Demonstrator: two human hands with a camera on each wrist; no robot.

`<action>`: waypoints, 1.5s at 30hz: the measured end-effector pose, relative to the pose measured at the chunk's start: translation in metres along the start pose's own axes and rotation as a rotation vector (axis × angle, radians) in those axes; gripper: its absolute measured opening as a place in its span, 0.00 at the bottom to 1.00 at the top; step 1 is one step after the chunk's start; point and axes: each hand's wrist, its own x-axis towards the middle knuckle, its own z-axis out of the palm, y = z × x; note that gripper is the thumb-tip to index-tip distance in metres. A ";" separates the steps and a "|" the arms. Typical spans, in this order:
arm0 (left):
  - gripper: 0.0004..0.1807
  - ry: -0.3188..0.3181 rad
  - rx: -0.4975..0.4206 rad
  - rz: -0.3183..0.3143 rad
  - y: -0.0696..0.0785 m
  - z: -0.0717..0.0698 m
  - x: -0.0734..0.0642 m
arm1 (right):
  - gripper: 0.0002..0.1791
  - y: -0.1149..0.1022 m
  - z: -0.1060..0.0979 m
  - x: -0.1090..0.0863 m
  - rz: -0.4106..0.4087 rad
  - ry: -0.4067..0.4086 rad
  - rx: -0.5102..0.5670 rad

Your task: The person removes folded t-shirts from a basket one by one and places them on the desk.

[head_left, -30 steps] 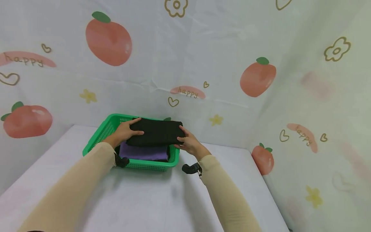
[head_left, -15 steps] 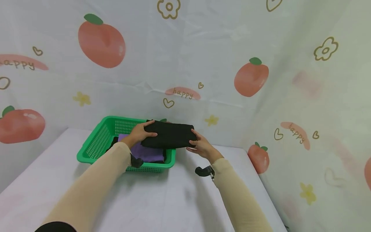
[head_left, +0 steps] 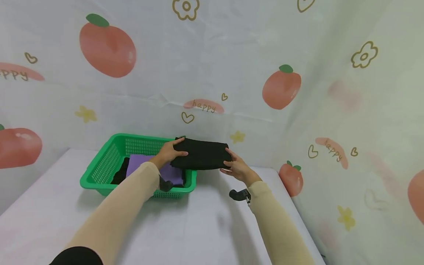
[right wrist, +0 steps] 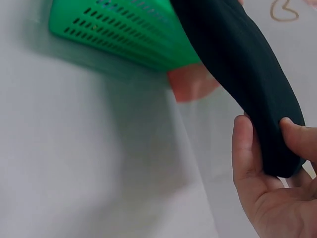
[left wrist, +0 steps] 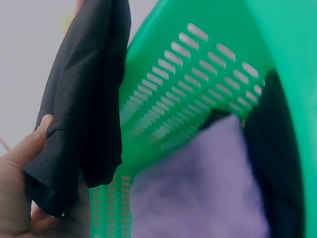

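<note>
Both hands hold a folded black cloth (head_left: 203,154) by its two short ends, raised over the right side of a green plastic basket (head_left: 96,173). My left hand (head_left: 167,154) grips the left end, thumb on the near face and fingers behind. At the other end, my right hand (head_left: 240,169) pinches the fabric between thumb and fingers. The right wrist view shows the thick folded layers of the cloth (right wrist: 247,64) between them. Inside the basket lies a purple folded cloth (left wrist: 198,188), with dark fabric (left wrist: 272,144) beside it.
The basket stands on a white-covered table (head_left: 198,228), near its back edge. Behind rises a white curtain (head_left: 149,55) printed with peaches, hearts and flowers; it continues down the right side. Shadows of the right arm fall on the table.
The black cloth, held in both hands, has moved right from above the basket's middle to beyond its right rim. More of the purple cloth and dark fabric in the basket now shows.
</note>
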 end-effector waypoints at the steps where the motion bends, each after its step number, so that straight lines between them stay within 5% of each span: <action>1: 0.43 0.001 0.002 0.005 0.003 0.003 0.002 | 0.41 0.000 -0.003 -0.001 -0.003 0.007 0.001; 10: 0.40 -0.001 -0.012 -0.006 0.022 0.035 0.013 | 0.41 0.006 -0.035 -0.007 0.019 0.048 0.028; 19: 0.38 -0.019 -0.193 -0.050 0.043 0.073 0.015 | 0.41 0.010 -0.068 -0.020 0.025 0.074 0.005; 26: 0.37 0.008 -0.198 -0.116 0.051 0.108 0.016 | 0.40 0.022 -0.085 -0.029 0.050 0.128 -0.018; 35: 0.34 0.113 -0.104 -0.119 0.057 0.139 0.008 | 0.40 0.044 -0.093 -0.033 0.067 0.212 -0.019; 45: 0.36 0.145 -0.139 -0.191 0.041 0.175 0.007 | 0.40 0.074 -0.097 -0.033 0.110 0.311 -0.068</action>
